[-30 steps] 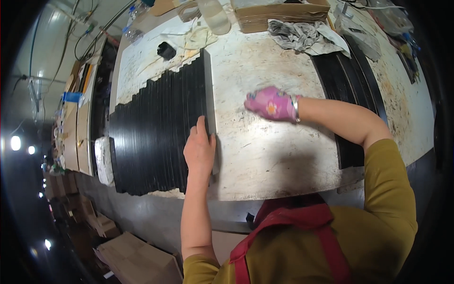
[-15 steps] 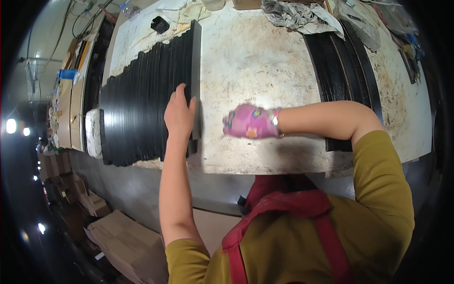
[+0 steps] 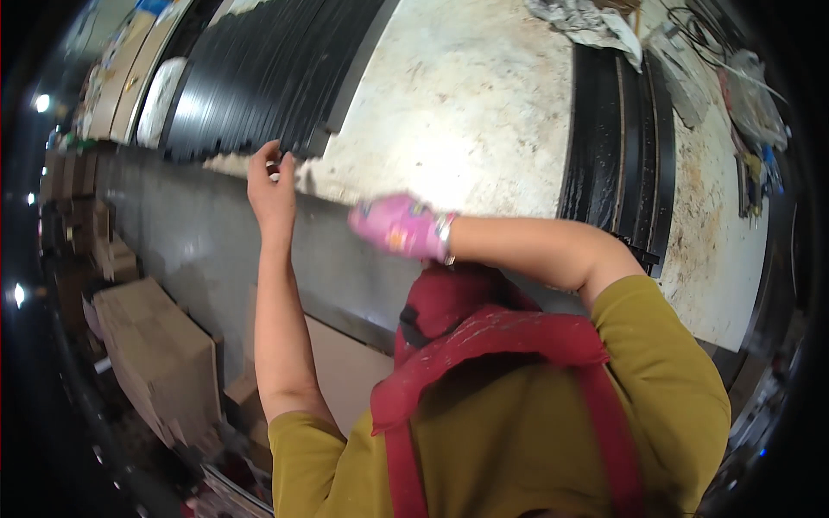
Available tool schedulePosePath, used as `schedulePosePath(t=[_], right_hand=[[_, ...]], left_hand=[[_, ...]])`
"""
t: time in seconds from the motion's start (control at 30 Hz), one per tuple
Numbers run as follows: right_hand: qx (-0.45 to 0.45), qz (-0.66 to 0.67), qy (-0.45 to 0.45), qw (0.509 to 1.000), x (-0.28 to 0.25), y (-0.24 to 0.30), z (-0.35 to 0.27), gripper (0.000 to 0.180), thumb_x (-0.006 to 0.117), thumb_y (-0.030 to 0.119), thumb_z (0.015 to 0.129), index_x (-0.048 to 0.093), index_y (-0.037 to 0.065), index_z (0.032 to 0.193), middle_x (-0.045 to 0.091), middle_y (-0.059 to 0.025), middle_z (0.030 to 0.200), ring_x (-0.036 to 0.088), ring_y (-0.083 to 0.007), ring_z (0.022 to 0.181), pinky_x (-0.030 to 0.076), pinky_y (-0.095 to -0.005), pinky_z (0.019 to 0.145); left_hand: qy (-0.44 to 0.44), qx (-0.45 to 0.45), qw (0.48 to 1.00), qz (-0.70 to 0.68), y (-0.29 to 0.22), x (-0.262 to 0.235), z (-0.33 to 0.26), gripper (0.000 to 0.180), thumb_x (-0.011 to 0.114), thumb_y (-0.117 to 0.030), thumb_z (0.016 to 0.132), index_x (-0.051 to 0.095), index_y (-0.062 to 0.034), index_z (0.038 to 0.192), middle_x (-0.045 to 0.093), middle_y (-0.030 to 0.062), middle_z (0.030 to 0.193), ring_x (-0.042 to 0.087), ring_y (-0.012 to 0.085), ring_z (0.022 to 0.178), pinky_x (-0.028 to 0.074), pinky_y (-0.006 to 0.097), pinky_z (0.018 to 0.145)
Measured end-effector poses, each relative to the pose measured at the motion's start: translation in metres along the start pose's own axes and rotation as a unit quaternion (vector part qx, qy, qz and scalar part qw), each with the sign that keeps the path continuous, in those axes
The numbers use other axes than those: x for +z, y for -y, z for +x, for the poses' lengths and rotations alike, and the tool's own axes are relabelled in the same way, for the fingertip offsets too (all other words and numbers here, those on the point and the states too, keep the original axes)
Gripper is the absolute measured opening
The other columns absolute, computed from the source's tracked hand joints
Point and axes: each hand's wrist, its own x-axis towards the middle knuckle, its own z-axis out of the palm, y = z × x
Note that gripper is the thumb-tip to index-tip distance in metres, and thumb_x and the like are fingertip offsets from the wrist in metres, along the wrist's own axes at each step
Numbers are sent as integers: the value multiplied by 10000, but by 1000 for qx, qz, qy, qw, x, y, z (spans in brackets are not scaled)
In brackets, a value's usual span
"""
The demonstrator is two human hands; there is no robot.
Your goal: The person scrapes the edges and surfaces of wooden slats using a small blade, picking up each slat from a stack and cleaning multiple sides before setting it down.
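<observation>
Head view shows black strips (image 3: 259, 78) packed side by side in a close row on the left part of a pale table (image 3: 458, 95), their near ends at its front edge. As far as can be judged, the gathering of this row is well along: long edges lie together, with one broad side face showing at its right end. What looks unfinished is the evenness, since the near ends step in and out. How much is left cannot be told, as the far ends run out of view. The left hand (image 3: 272, 192), bare, is at those near ends, thumb and forefinger curled nearly together around something dark; whether they clamp a strip or only touch it, I cannot tell. The right hand (image 3: 395, 226), in a pink flowered glove, hangs just off the front edge, well apart from the row; its fingers look folded, but whether it holds anything is hidden. Counted: one row at left, its strips well over ten but too close to number; one group of wider black pieces (image 3: 596, 147) at right, perhaps four, their seams unclear; one white block (image 3: 161, 102) beside the row's left end; one crumpled sheet (image 3: 596, 24) at the far side; one large carton (image 3: 164, 354) on the floor, with several smaller ones behind, partly hidden.
</observation>
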Motion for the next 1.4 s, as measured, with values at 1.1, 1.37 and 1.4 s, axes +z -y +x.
schedulePosePath(t=[1.1, 1.37, 1.4], right_hand=[[436, 184, -563, 678, -121, -19, -338, 111, 604, 105, 879, 589, 11, 938, 542, 16, 809, 476, -52, 737, 394, -197, 644], [401, 288, -474, 729, -123, -34, -336, 134, 590, 132, 893, 575, 5, 933, 501, 25, 782, 438, -47, 711, 373, -200, 639], [371, 311, -460, 744, -129, -34, -326, 139, 590, 138, 895, 577, 3, 927, 493, 30, 761, 432, -51, 682, 371, -207, 617]], left_hand=[[263, 352, 898, 34, -194, 214, -165, 536, 694, -297, 765, 513, -123, 1239, 397, 168, 1372, 397, 326, 1250, 349, 515, 967], [227, 223, 944, 86, -139, 156, -103, 476, 630, -97, 754, 526, -15, 1211, 471, 240, 1272, 477, 392, 1121, 417, 433, 940], [219, 199, 951, 85, -131, 148, -98, 487, 652, -107, 752, 526, -19, 1214, 487, 234, 1242, 480, 385, 1107, 420, 427, 931]])
